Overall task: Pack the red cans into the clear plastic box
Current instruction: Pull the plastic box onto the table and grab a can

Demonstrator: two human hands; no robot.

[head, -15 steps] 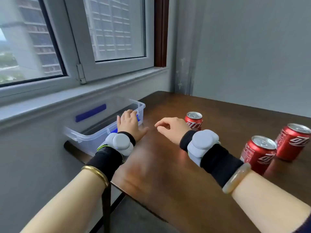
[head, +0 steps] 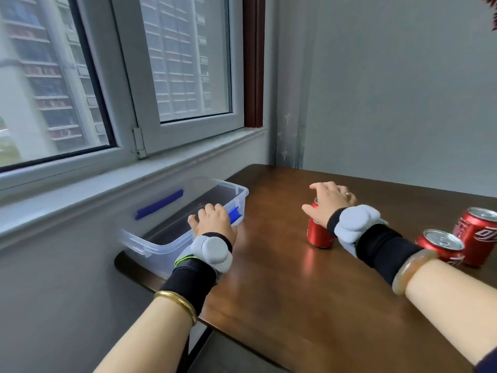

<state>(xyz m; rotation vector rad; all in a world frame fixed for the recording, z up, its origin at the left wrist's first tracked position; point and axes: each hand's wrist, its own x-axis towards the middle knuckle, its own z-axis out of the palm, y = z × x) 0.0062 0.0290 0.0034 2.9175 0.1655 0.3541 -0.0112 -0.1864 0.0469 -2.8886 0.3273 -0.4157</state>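
The clear plastic box stands open and empty at the table's left edge, under the window, with blue latches on its long sides. My left hand rests on its near right rim, fingers curled over the edge beside a latch. My right hand covers the top of an upright red can in the middle of the table, thumb and fingers wrapped around its upper part. Two more red cans stand upright at the right, behind my right forearm.
The dark wooden table sits in a room corner; its near edge runs diagonally below my arms. A grey windowsill juts out just above the box. The grey wall closes off the far side.
My right hand has moved away from me and to the right, onto the nearest can, and closed around its top. My left hand has stayed at the box rim, with its fingers curled over.
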